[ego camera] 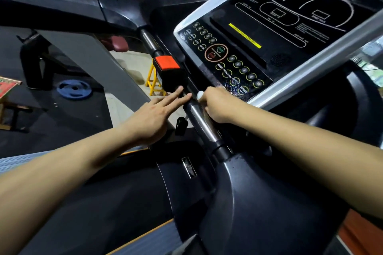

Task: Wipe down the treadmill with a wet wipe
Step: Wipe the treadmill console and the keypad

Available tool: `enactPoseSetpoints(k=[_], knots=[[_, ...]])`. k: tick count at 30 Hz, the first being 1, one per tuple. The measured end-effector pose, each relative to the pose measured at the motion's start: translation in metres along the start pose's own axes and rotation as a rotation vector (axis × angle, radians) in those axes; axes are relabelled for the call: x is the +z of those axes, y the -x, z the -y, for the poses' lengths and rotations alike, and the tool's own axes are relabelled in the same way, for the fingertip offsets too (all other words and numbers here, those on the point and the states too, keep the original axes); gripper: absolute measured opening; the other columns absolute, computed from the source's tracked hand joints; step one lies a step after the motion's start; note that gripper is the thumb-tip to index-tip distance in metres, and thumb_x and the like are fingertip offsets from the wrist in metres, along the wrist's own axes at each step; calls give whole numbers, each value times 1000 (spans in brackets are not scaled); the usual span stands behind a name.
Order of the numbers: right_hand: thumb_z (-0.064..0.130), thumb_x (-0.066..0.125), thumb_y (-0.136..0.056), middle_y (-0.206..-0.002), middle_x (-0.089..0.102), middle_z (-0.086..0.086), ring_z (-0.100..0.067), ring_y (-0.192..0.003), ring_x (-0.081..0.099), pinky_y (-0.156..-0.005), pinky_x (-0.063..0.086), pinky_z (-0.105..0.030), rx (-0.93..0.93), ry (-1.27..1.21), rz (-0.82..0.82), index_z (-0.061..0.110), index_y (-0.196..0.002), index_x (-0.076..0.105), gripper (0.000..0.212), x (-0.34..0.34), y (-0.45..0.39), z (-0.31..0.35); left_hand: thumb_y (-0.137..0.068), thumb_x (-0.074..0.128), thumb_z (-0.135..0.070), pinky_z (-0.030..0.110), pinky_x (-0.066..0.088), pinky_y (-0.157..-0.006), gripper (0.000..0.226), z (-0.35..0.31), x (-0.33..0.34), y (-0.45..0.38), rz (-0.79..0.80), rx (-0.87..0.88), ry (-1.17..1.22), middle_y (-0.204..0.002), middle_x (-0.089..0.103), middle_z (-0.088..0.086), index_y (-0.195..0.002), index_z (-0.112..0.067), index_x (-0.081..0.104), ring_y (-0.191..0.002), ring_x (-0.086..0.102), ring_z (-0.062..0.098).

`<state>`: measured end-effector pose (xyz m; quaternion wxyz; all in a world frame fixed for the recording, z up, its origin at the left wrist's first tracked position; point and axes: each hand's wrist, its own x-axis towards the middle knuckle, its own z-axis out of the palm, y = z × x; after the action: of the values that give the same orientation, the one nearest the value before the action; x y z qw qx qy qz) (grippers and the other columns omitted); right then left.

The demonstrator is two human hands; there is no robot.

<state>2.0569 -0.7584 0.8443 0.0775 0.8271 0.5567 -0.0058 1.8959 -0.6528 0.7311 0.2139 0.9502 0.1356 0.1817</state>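
Observation:
The treadmill console (269, 33) fills the upper right, a black panel with round buttons inside a silver frame. A chrome handlebar (202, 121) runs across in front of it, carrying a black block with a red stop button (166, 63). My right hand (215, 104) is closed over a white wet wipe (200, 95) at the console's lower edge, right above the bar; the panel beside it looks wet. My left hand (154, 118) holds nothing, its fingers stretched out with the tips touching the black block and the bar.
A black safety clip (181, 125) hangs below the bar. A blue weight plate (74, 89) lies on the dark floor at left, near a yellow stand (152, 80). Gym machines and a yellow wall stand behind. The treadmill's dark side housing (248, 203) is below my arms.

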Motion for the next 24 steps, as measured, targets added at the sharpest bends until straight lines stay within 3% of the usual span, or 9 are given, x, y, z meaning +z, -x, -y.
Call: enactPoseSetpoints(k=[4,6,8,10,11,15,19,22,24], knots=[[9,60,-91,-79,62,-13,-32,-80,62,-70,45,-25,80,-35,105,14,-96,74,16,0,66,-16,-83,42,6,49,34,-116,101,-1,-2,-1,-3,-8,-10,-171,-6,-12,-161,-45,4,-147,31,34],[9,60,-90,-83,71,-10,-26,-85,68,-70,45,-24,84,-41,164,15,-100,77,20,-4,96,-23,-85,42,7,49,32,-118,98,-3,-4,-1,-17,2,-24,-171,-2,-10,-161,-43,6,-148,29,34],[10,59,-91,-87,76,4,-9,-87,70,-73,47,-17,133,-101,200,24,-102,80,27,-14,112,-29,-87,42,6,46,31,-119,95,-8,-6,-1,-18,-4,-39,-171,-1,-9,-161,-42,6,-149,27,32],[6,58,-91,-66,69,18,9,-65,63,-59,41,-5,164,-177,253,23,-101,81,30,-20,111,-32,-89,41,6,45,32,-118,94,-11,-8,-2,-5,-33,-43,-171,-2,-9,-162,-41,6,-149,25,30],[5,57,-92,-63,66,20,9,-63,61,-55,37,-3,173,-188,254,20,-102,80,29,-20,105,-30,-88,41,6,45,32,-118,94,-12,-8,-2,-3,-40,-46,-171,-3,-9,-162,-41,6,-149,25,30],[8,53,-97,-114,73,-7,-21,-112,65,-76,36,-11,171,-196,86,18,-119,75,33,-2,68,-16,-87,41,4,50,35,-115,96,-12,-11,-4,24,-48,-57,-171,-5,-12,-161,-45,4,-151,25,29],[15,53,-99,-121,71,-15,-31,-117,61,-96,43,-21,198,-222,-6,16,-118,75,29,2,42,-4,-85,38,-8,53,38,-112,91,-11,-12,-5,23,-44,-89,-171,-3,-12,-159,-47,3,-152,24,27],[12,56,-95,-99,75,-10,-19,-99,69,-83,50,-22,170,-177,114,13,-108,78,25,-6,72,-12,-88,42,-1,55,37,-114,94,-9,-13,-7,47,-55,-103,-171,-3,-12,-160,-46,4,-153,20,28],[8,57,-92,-68,70,9,-2,-61,64,-61,49,-17,164,-171,259,16,-98,79,24,-20,101,-26,-88,42,2,55,36,-114,94,-13,-15,-5,50,-68,-92,-171,-4,-12,-161,-44,5,-153,19,30]])
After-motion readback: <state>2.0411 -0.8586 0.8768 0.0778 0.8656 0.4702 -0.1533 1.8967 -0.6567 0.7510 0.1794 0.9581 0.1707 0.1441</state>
